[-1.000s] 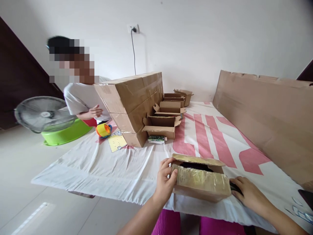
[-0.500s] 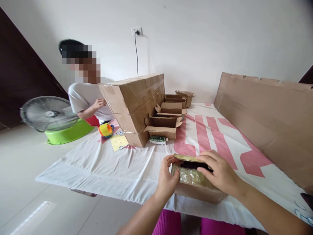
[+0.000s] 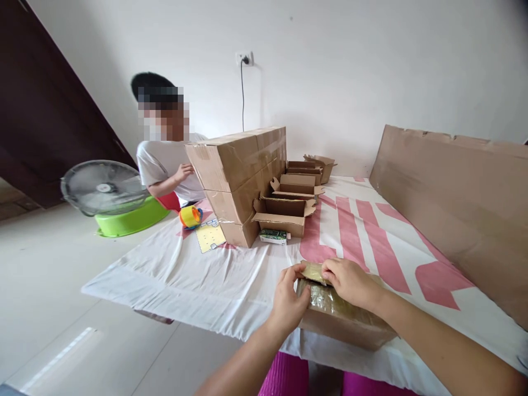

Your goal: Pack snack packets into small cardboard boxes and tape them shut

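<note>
A cardboard box (image 3: 346,329) with shiny clear tape on its top rests at the near table edge, in front of my knees. My left hand (image 3: 289,300) grips its left end, thumb on the near side and fingers on the far flap. With bent fingers, my right hand (image 3: 350,283) holds the edge of the top flap (image 3: 313,273), which lies almost level over the box. Only a thin dark gap shows between the flaps, so the contents are hidden. Part of the flap's edge is covered by my right fingers.
Open cardboard boxes (image 3: 284,220) stand in a row beside a stack of taped boxes (image 3: 241,190). A small green-and-white carton (image 3: 274,237) lies before them. A large cardboard sheet (image 3: 454,203) stands at right. Across the table sit another person (image 3: 165,165), a yellow tape roll (image 3: 190,217) and a fan (image 3: 105,188).
The top flap has swung down and the dark opening has narrowed to a slit. My right hand has moved left along the flap. The view has shifted slightly left.
</note>
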### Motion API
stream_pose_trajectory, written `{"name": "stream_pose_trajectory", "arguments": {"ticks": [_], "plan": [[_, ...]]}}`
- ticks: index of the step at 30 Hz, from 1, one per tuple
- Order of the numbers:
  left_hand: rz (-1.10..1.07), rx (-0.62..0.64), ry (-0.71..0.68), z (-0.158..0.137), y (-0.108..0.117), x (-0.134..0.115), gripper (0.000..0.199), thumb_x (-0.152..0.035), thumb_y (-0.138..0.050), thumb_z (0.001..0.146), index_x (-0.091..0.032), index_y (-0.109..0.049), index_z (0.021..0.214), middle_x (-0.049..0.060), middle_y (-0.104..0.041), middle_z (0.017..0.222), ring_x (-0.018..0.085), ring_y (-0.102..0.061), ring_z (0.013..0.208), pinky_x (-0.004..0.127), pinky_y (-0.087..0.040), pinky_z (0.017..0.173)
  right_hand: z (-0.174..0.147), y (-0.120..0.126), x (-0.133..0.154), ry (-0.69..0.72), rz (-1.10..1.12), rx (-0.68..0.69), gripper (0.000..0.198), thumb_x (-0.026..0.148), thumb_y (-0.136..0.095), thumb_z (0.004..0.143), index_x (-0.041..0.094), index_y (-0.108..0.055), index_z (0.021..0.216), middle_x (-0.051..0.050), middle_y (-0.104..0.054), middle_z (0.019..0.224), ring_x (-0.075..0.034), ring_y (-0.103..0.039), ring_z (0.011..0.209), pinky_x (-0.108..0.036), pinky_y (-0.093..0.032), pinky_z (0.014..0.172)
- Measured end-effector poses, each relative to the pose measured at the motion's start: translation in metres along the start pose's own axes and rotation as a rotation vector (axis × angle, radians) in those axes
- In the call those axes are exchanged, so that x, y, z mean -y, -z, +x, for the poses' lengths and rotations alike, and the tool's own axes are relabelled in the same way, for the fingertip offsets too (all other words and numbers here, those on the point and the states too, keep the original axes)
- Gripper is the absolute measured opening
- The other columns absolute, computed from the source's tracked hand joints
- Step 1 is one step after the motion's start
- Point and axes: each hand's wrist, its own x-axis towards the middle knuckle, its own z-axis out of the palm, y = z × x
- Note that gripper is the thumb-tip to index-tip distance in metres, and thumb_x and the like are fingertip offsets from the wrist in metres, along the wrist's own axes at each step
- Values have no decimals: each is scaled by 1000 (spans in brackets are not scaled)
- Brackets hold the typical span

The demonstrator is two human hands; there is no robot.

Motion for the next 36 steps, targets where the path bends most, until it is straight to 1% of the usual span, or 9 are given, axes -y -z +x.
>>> {"name": "stream_pose_trajectory", "arguments": {"ticks": [8,15,20,25,29,31,33,34,36], "plan": [[185,-5,82,9,2,-24,45,-27,-75,67,-24,-59,109,4,-66,92,26,-61,93,42,-45,87,5,-4,0,31,-170,69,9,11,-50,87,17,-57,87,-6,-69,86,-17,-60,75,-28,-30,63],[258,-5,86,15,-2,-22,27,-14,-71,66,-21,-65,91,3,-66,87,24,-60,92,41,-43,88,6,-4,-4,163,-182,-21,14,10,-43,90,17,-54,86,-9,-64,91,-21,-58,85,-30,-37,72],[229,-3,105,11,-3,-17,27,-13,-73,65,-21,-64,89,3,-65,90,23,-60,92,40,-44,88,13,-4,-4,132,-146,65,11,13,-45,90,18,-54,88,-7,-67,87,-19,-59,79,-29,-37,69],[236,-1,97,10,-1,-19,26,-14,-74,65,-21,-65,88,3,-66,91,24,-60,92,42,-42,89,26,0,-5,17,-22,56,13,14,-44,91,17,-56,88,-4,-68,81,-17,-59,73,-27,-37,65],[247,4,88,11,1,-18,24,-17,-73,66,-22,-65,88,3,-66,89,23,-60,92,41,-42,89,22,13,-12,75,256,66,23,27,-41,96,19,-61,91,-2,-69,85,-15,-61,78,-27,-43,71],[256,8,85,11,1,-18,25,-17,-73,66,-22,-65,89,2,-66,87,23,-61,91,41,-43,88,15,17,-11,140,257,66,25,40,-61,86,20,-64,100,-4,-68,96,-18,-61,88,-29,-45,76],[262,8,83,11,0,-18,25,-17,-73,66,-22,-65,89,2,-66,87,23,-61,90,40,-43,87,7,17,-7,202,153,75,41,39,-79,68,22,-65,103,-4,-66,100,-22,-59,94,-31,-46,79],[262,8,81,12,-1,-18,25,-16,-74,66,-22,-65,89,2,-66,86,23,-61,90,40,-43,87,3,16,-5,223,99,75,39,35,-81,66,22,-67,100,-3,-66,98,-22,-59,93,-32,-45,80],[262,8,78,12,-2,-18,25,-15,-73,66,-22,-65,88,2,-66,86,23,-61,90,41,-43,87,-1,12,-1,241,42,48,16,24,-73,75,22,-69,90,-2,-66,91,-20,-60,91,-31,-44,81]]}}
